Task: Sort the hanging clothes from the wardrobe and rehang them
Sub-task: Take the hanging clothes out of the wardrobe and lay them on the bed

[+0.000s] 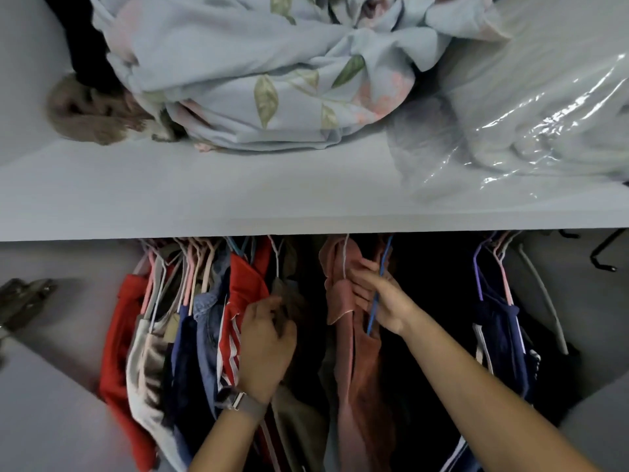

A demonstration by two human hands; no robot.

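My left hand (269, 338) curls its fingers into an olive garment (289, 301) beside the red top (246, 284). My right hand (381, 301) pinches a blue hanger (376, 294) against the pink shirt (350, 352). Above, a floral bundle (258, 73) sits on the shelf (204, 192).

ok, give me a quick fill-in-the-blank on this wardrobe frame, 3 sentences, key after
1. The right hand pinches a thin hanger coloured ____.
2. The garment hanging beside that hanger is ____ in colour.
3. The left hand wears a ____ at the wrist and reaches in beside the red striped top.

Missing words: blue; pink; watch
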